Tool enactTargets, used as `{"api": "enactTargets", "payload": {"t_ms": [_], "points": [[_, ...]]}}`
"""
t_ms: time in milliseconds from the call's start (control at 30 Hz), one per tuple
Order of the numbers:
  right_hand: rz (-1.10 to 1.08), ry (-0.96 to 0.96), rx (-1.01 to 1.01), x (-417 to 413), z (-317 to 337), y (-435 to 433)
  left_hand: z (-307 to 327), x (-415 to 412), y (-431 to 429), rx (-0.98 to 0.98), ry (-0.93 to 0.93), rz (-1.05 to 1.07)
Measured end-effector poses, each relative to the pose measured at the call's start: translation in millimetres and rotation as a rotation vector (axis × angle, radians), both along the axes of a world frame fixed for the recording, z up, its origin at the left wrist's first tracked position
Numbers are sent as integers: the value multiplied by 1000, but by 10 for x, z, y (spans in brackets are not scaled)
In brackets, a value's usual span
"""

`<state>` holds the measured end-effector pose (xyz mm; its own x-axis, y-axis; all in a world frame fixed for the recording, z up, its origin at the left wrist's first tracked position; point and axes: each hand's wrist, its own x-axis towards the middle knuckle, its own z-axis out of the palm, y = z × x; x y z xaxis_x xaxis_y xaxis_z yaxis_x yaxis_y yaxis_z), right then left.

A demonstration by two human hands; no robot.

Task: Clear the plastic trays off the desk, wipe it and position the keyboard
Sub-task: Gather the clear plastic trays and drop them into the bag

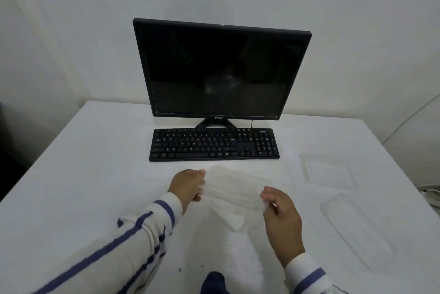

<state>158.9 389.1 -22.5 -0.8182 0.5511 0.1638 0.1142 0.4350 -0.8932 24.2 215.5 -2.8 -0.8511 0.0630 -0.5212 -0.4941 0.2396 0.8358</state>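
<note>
A clear plastic tray [232,189] is held just above the white desk [95,174] in front of me. My left hand [188,184] grips its left end and my right hand [282,210] pinches its right end. Another piece of clear plastic [234,221] shows below the held tray; I cannot tell whether it is a separate tray. Two more clear trays lie on the desk at the right, one further back [327,171] and one nearer [357,229]. A black keyboard [214,145] sits beyond my hands, against the monitor's stand.
A black monitor [220,70] stands at the back of the desk, screen dark, with a thin cable behind the keyboard's right end. Small dark specks dot the desk near its front edge [238,262]. A white wall rises behind, and a grey cable hangs at far right.
</note>
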Motion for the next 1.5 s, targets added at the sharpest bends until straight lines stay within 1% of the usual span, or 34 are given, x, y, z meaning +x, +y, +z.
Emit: {"api": "enactTargets", "payload": {"t_ms": [67, 100, 167, 233, 300, 367, 467, 633, 800, 967, 1133, 1333, 1433, 1500], "points": [[50, -63, 66, 31, -16, -15, -10, -75, 2, -26, 47, -38], [72, -109, 110, 41, -43, -23, -22, -122, -3, -84, 93, -85], [109, -187, 219, 83, -134, -21, -62, -190, 4, -274, 194, -225], [166, -255, 300, 134, -209, -57, -91, -213, 31, -401, 255, -324], [214, -325, 340, 177, -278, -110, -153, -224, 74, -485, 299, -373], [242, -375, 360, 198, -331, -173, -203, -233, 104, -532, 319, -369], [260, -411, 384, 185, -352, -228, -257, -247, 118, -518, 278, -324], [247, -436, 332, 127, -366, -208, -353, -230, 37, -471, 236, -255], [232, -427, 293, 45, -397, -205, -452, -107, -94, -502, 233, -238], [231, -481, 269, -4, -405, -201, -486, -27, -187, -529, 249, -262], [251, -505, 289, -20, -365, -214, -486, -21, -234, -488, 214, -285], [275, -563, 338, -42, -326, -302, -471, -46, -267, -515, 145, -344], [290, -599, 412, -72, -295, -268, -435, -60, -280, -441, 65, -328], [311, -624, 466, -106, -264, -210, -377, -64, -281, -421, -6, -360]]}}
